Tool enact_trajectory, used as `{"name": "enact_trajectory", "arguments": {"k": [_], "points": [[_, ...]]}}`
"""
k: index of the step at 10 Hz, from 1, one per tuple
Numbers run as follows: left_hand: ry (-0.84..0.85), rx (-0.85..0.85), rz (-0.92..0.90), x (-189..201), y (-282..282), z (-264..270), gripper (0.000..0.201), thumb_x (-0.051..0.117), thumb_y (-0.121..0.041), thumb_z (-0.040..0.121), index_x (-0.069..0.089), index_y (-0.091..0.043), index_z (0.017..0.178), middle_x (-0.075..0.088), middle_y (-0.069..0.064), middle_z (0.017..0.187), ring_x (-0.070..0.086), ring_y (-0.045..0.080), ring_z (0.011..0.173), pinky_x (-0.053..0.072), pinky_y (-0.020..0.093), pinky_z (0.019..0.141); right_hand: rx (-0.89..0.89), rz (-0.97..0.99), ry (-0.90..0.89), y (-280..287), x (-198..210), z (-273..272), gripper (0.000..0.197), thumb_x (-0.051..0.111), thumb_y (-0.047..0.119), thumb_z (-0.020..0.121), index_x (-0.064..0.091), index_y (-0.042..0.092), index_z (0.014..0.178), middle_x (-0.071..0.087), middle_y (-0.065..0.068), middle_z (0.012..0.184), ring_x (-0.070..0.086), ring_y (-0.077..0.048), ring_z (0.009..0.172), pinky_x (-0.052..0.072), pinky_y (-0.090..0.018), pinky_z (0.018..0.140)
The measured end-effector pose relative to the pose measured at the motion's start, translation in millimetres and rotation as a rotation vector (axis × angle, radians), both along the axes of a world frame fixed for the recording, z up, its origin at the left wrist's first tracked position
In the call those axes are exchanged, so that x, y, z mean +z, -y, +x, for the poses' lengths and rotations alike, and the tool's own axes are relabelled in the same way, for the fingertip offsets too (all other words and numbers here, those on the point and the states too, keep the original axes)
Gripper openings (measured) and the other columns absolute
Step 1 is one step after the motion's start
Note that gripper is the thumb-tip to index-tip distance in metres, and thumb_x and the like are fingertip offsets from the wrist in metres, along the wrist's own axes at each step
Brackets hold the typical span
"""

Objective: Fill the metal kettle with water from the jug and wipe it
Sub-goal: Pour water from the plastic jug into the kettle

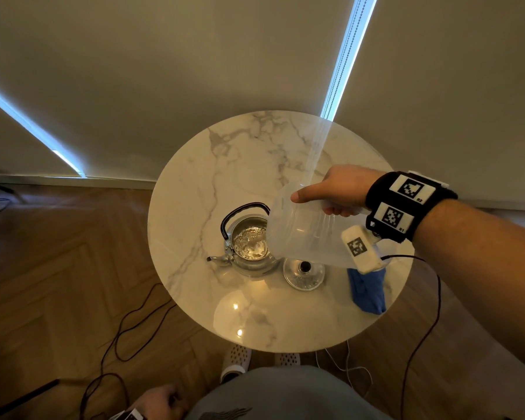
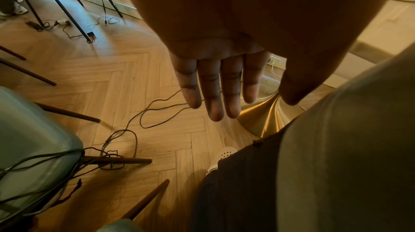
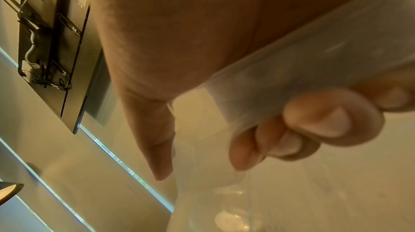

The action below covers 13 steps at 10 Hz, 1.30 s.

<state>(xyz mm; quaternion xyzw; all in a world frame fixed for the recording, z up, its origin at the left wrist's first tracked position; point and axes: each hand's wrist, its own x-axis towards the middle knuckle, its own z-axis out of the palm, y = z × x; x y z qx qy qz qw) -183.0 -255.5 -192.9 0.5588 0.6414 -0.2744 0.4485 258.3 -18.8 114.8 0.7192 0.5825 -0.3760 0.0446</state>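
Note:
A metal kettle (image 1: pixel 249 248) with a black handle stands lidless on the round marble table (image 1: pixel 194 207), with water inside. My right hand (image 1: pixel 331 192) grips the handle of a translucent plastic jug (image 1: pixel 303 237), which is tipped left with its mouth over the kettle's opening. In the right wrist view my fingers (image 3: pixel 314 125) curl round the jug handle (image 3: pixel 303 76), thumb extended along the jug. The kettle's lid (image 1: pixel 304 269) lies right of the kettle. A blue cloth (image 1: pixel 369 291) lies at the table's right edge. My left hand (image 2: pixel 215 85) hangs beside my leg, fingers straight, holding nothing.
Cables (image 1: pixel 128 328) trail across the wooden herringbone floor left of the table. Chairs (image 2: pixel 33 138) stand at my left side. The table's brass pedestal base (image 2: pixel 265 117) is near my feet. A wall with blinds stands behind the table.

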Motion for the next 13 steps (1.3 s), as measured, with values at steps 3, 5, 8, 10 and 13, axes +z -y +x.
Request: {"name": "enact_trajectory", "arguments": {"k": [3, 5, 8, 10, 13], "points": [[0.001, 0.049, 0.015, 39, 6, 27, 0.035, 0.051, -0.042, 0.088, 0.059, -0.028, 0.118, 0.064, -0.012, 0.121, 0.060, 0.005, 0.116, 0.040, 0.010, 0.083, -0.011, -0.002, -0.018, 2, -3, 1, 0.072, 0.067, 0.080, 0.070, 0.074, 0.009, 0.076, 0.067, -0.003, 0.060, 0.058, -0.018, 0.055, 0.049, -0.030, 0.059], [0.032, -0.018, 0.015, 38, 6, 27, 0.034, 0.052, -0.043, 0.087, 0.059, -0.029, 0.117, 0.057, -0.015, 0.094, 0.049, 0.000, 0.085, 0.037, 0.010, 0.072, -0.014, -0.014, -0.020, 4, -5, 1, 0.071, 0.067, 0.081, 0.069, 0.073, 0.010, 0.069, 0.065, -0.001, 0.053, 0.057, -0.018, 0.053, 0.049, -0.031, 0.058], [-0.035, -0.253, -0.006, 28, 4, 26, 0.035, 0.052, -0.025, 0.097, 0.060, -0.011, 0.128, 0.049, 0.014, 0.144, 0.047, 0.017, 0.132, 0.037, 0.004, 0.071, -0.014, -0.011, -0.012, 4, -5, 0, 0.070, 0.067, 0.080, 0.069, 0.072, 0.010, 0.070, 0.064, 0.000, 0.051, 0.057, -0.017, 0.052, 0.048, -0.029, 0.056], [-0.036, 0.342, 0.091, 13, 6, 26, 0.031, 0.056, -0.031, 0.089, 0.045, -0.037, 0.061, 0.064, -0.003, 0.116, 0.052, 0.012, 0.127, 0.028, 0.016, 0.104, -0.014, -0.023, -0.024, 5, -6, 1, 0.071, 0.067, 0.081, 0.069, 0.073, 0.010, 0.073, 0.065, -0.001, 0.055, 0.056, -0.017, 0.053, 0.048, -0.030, 0.057], [-0.019, 0.351, 0.011, 8, 5, 26, 0.021, 0.058, -0.036, 0.083, 0.050, -0.036, 0.063, 0.065, -0.012, 0.093, 0.059, 0.005, 0.108, 0.034, 0.013, 0.092, -0.014, -0.025, -0.026, 7, -4, 0, 0.070, 0.067, 0.079, 0.071, 0.073, 0.009, 0.074, 0.065, -0.002, 0.058, 0.056, -0.018, 0.054, 0.047, -0.030, 0.057]]}}
